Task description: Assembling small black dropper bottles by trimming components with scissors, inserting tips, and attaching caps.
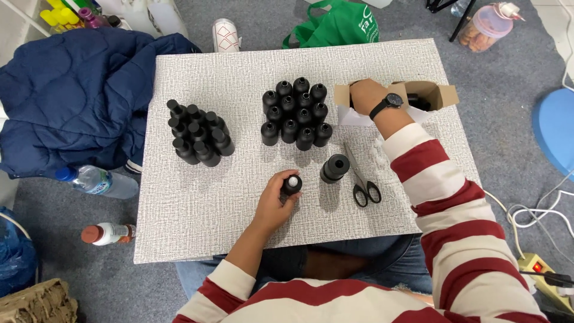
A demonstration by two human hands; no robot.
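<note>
My left hand grips a small black bottle with a pale open top, standing on the grey textured table. My right hand, with a black wristwatch, reaches into an open cardboard box at the table's far right; its fingers are hidden inside. A wider black jar stands just right of the held bottle. Two clusters of black capped bottles stand further back: one at centre, one at left.
Black-handled scissors lie right of the jar. A blue quilted jacket lies off the table's left side, with plastic bottles on the floor. A green bag lies beyond the table; a power strip and cables lie on the right.
</note>
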